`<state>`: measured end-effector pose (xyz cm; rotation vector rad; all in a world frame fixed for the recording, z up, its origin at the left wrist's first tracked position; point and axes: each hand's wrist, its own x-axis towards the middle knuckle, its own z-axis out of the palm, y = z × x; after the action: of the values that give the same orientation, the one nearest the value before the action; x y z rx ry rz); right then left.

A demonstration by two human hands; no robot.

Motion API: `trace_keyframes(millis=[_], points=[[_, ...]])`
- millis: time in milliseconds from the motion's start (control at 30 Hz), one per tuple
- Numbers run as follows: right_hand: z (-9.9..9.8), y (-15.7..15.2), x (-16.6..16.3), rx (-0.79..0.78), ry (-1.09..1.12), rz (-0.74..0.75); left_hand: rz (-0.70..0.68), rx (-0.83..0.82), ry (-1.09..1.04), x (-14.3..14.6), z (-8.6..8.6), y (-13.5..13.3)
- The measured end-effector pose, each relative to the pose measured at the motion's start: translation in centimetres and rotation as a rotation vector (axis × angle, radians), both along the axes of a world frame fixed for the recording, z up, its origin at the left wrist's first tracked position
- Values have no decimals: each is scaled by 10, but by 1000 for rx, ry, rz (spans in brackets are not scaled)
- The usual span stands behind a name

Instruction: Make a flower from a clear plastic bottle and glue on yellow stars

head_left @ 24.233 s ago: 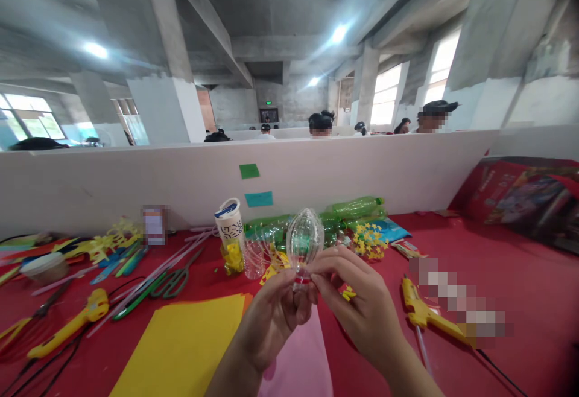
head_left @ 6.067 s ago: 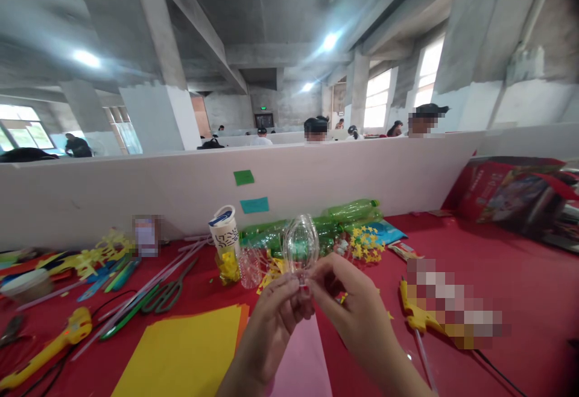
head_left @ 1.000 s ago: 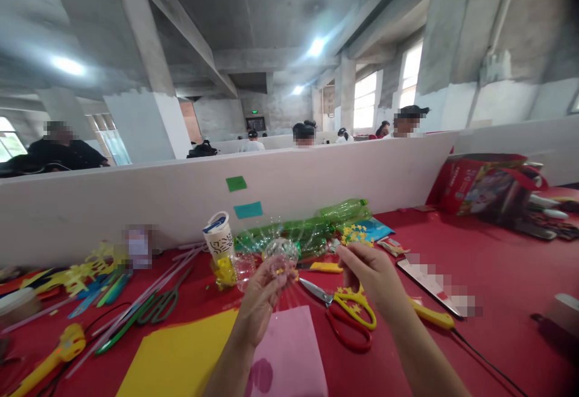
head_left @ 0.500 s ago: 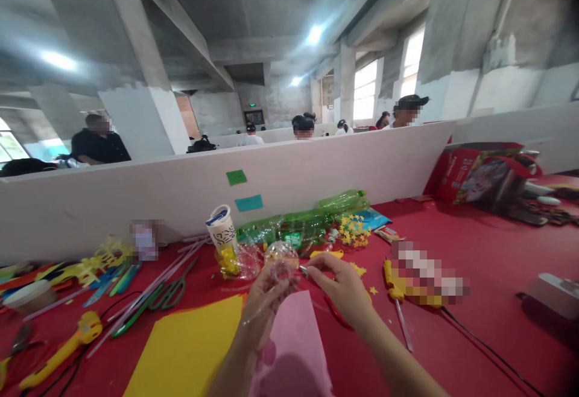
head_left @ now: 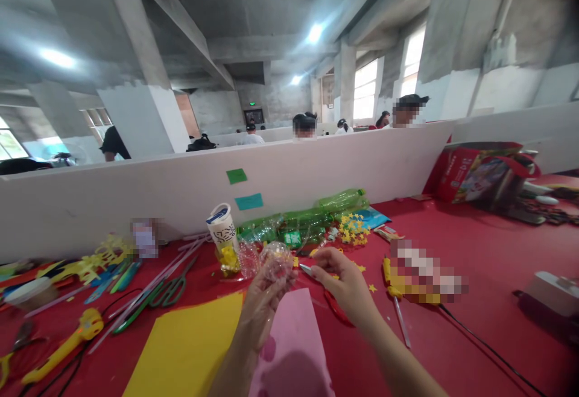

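Observation:
My left hand (head_left: 262,300) is closed around a clear plastic bottle piece (head_left: 277,259), rounded and see-through, with some yellow showing at it. To its right, my right hand (head_left: 339,279) hovers with thumb and forefinger apart and nothing visible between them. Red-handled scissors (head_left: 337,309) lie on the table beneath that hand, their metal tip showing by the thumb. Yellow stars (head_left: 355,229) are heaped beyond it, with a few scattered nearer. Pink paper (head_left: 298,343) and yellow paper (head_left: 185,349) lie under and beside my forearms.
Green plastic bottles (head_left: 312,219) lie along the white partition (head_left: 136,198), next to a paper cup (head_left: 222,228). Yellow glue guns (head_left: 63,349) with cords lie on both sides. Green-handled scissors (head_left: 174,288) and straws are at left; a red box (head_left: 465,171) stands far right.
My right hand's fingers have spread and drawn slightly away from the bottle piece. The piece has tipped up a little in my left hand. A person at far left has moved behind the pillar.

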<state>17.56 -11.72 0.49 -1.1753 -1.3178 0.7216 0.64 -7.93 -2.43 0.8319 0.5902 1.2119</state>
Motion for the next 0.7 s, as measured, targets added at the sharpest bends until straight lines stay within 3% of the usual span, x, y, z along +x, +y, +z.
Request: trace_keyframes(millis=[333, 500, 700], points=[[11, -2, 23, 39, -15, -98, 135, 29, 112, -1, -3, 6], [12, -2, 40, -40, -17, -119, 130, 43, 134, -9, 5, 9], [23, 1, 22, -59, -50, -72, 89, 116, 159, -10, 18, 22]])
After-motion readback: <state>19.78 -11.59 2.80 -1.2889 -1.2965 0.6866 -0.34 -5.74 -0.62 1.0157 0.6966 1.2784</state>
